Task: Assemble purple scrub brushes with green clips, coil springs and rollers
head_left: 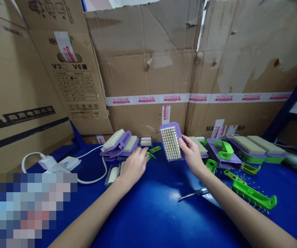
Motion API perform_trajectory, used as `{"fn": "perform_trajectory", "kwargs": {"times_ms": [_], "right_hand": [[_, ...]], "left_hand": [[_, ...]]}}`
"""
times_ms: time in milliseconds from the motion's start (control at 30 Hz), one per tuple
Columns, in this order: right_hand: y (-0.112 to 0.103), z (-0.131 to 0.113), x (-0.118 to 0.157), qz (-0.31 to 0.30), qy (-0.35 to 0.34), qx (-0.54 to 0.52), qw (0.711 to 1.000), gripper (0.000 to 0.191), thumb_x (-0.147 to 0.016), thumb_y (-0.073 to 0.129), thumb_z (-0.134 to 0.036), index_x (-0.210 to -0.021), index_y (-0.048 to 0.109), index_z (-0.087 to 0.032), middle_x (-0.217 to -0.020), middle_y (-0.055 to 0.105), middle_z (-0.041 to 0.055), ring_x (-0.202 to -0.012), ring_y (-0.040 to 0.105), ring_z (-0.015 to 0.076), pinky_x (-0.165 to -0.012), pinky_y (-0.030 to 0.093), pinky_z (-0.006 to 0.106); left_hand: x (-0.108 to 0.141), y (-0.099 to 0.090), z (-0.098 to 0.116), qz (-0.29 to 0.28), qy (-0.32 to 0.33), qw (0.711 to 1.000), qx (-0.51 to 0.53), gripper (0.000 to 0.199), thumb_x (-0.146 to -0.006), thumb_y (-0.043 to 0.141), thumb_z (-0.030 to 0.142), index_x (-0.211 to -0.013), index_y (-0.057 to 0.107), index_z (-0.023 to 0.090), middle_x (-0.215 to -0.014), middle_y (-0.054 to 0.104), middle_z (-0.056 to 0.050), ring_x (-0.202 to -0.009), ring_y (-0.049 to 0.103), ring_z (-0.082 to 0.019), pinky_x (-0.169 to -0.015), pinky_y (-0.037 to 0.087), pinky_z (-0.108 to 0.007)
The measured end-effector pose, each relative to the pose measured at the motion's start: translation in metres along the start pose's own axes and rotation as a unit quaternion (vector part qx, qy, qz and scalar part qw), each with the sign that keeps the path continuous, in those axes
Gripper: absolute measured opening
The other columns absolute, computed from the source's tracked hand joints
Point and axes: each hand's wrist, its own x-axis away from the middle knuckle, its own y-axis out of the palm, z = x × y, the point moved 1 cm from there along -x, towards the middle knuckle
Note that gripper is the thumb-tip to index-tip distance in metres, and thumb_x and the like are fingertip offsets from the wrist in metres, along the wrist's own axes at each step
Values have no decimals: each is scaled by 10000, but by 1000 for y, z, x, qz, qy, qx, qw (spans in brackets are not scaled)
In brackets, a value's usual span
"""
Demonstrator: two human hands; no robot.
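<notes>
My right hand [191,154] grips a purple brush head [171,142] by its right edge, raised above the table with its cream bristles facing me. My left hand [135,165] reaches to the back of the table, its fingers curled down on a small green plastic piece [150,155]; the fingertips are partly hidden. Just beyond it lies a flat green plate [155,149]. Close to my left wrist sits a clear case with white rollers [113,175]. More purple brush heads [113,140] are stacked behind my left hand.
To the right lie brushes with green bases [249,148], green handles [254,194] and scattered small screws. A thin metal tool [191,195] rests near my right forearm. White cables and a plug [51,163] are at left. Cardboard walls [148,69] close off the back of the blue table [148,220].
</notes>
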Motion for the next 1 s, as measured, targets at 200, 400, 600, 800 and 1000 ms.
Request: {"fn": "perform_trajectory", "kwargs": {"times_ms": [200, 400, 600, 800, 1000], "right_hand": [[-7, 31, 0, -64, 159, -87, 981, 459, -681, 643, -528, -904, 680, -128, -867, 694, 53, -830, 612, 222, -759, 440, 305], [-5, 37, 3, -55, 177, -132, 974, 435, -691, 647, -499, -925, 683, -135, -862, 697, 50, -811, 617, 219, -760, 439, 309], [-4, 34, 3, -50, 124, -92, 987, 464, -747, 579, -516, -995, 654, -132, -984, 675, 65, -911, 593, 239, -811, 430, 317], [-9, 34, 0, -43, 79, -29, 996, 503, -779, 528, -500, -1094, 611, -117, -1079, 643, 91, -985, 559, 249, -917, 383, 352], [-11, 36, -2, -29, 43, 5, 999, 507, -765, 525, -526, -1067, 637, -135, -1083, 648, 87, -1007, 554, 266, -938, 380, 365]], "left_hand": [[-9, 2, -11, -6, -159, 954, 255, 317, -871, 423, 297, -1103, 567, 135, -908, 655, -82, -861, 615, -209, -816, 475, -347], [-27, 6, -6, 16, -268, 853, 448, 220, -876, 418, 280, -974, 560, 142, -865, 621, -66, -728, 615, -179, -635, 533, -324], [-68, 3, 7, 16, -299, 788, 539, 164, -907, 391, 260, -992, 485, 157, -894, 598, -51, -600, 588, -100, -554, 543, -284], [-98, 2, 11, -53, -269, 800, 533, 90, -878, 464, 214, -912, 511, 146, -748, 604, -20, -510, 570, -95, -530, 519, -280], [-110, -7, 20, -92, -158, 852, 490, 131, -789, 619, 243, -876, 600, 147, -700, 637, -22, -511, 553, -93, -563, 473, -260]]}}
